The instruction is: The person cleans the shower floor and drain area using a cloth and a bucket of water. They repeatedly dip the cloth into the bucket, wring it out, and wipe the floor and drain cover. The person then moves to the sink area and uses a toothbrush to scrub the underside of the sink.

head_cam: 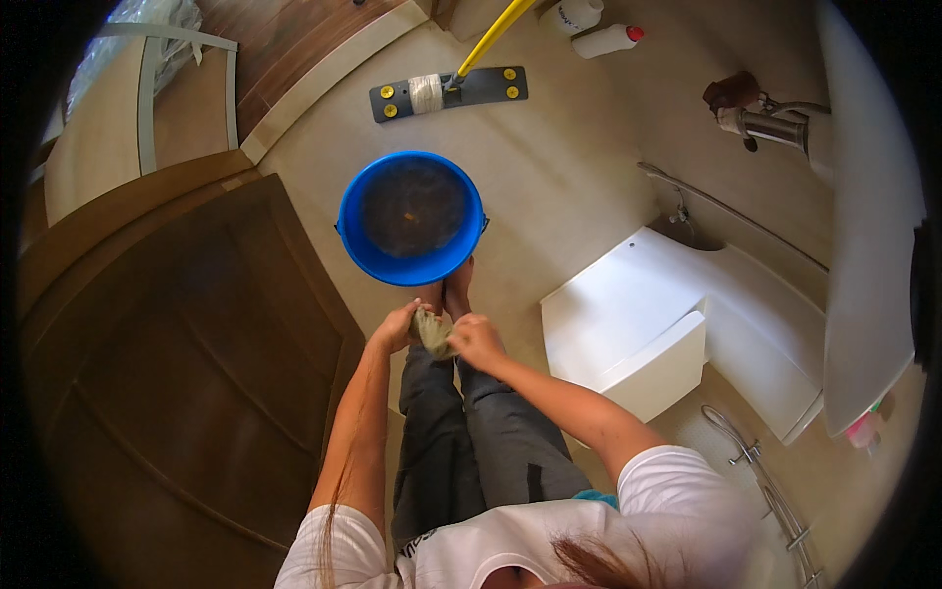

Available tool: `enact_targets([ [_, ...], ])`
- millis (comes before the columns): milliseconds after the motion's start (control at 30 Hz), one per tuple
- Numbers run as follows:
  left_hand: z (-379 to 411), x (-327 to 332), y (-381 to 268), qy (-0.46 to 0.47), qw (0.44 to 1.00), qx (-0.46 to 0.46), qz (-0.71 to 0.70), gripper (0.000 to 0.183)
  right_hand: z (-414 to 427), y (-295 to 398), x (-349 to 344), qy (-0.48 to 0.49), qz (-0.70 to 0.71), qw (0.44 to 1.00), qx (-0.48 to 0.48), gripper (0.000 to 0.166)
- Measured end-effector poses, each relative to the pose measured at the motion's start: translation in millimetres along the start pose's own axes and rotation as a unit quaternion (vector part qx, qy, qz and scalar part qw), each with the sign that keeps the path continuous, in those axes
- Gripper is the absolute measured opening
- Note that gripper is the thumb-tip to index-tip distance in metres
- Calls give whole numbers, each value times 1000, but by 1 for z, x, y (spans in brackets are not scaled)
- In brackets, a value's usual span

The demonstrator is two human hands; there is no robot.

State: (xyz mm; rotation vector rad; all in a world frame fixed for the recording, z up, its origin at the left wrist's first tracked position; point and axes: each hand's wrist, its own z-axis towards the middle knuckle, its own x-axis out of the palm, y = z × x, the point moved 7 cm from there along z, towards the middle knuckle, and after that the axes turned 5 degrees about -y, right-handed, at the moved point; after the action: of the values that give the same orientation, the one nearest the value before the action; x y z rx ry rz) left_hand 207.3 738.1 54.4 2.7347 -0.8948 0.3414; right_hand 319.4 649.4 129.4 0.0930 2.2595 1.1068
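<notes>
Bunched between my hands is a greenish-grey cloth [434, 335], held just on my side of a blue plastic bucket [353, 247]. My left hand [397, 326] grips one end of it. The other end is in my right hand [478, 341], whose fingers are slightly blurred. Dark, murky water [412, 206] stands in the bucket, with a small orange-brown spot near its middle. The bucket's near rim lies a little beyond the cloth, and my bare feet [458, 287] show partly behind it.
Beyond the bucket, a flat mop head [486, 87] with a yellow pole [494, 37] rests on the floor near two white bottles [607, 41]. A brown door [184, 353] stands at left. To the right are a white vanity cabinet [625, 294] and a washbasin [868, 243].
</notes>
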Motion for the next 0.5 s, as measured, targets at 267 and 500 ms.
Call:
enact_targets([
  [267, -16, 41, -5, -67, 836, 286, 464, 17, -27, -134, -40, -200, 402, 762, 467, 26],
  [500, -57, 47, -27, -230, 688, 405, 557, 10, -48, -175, -87, -180, 153, 852, 466, 23],
])
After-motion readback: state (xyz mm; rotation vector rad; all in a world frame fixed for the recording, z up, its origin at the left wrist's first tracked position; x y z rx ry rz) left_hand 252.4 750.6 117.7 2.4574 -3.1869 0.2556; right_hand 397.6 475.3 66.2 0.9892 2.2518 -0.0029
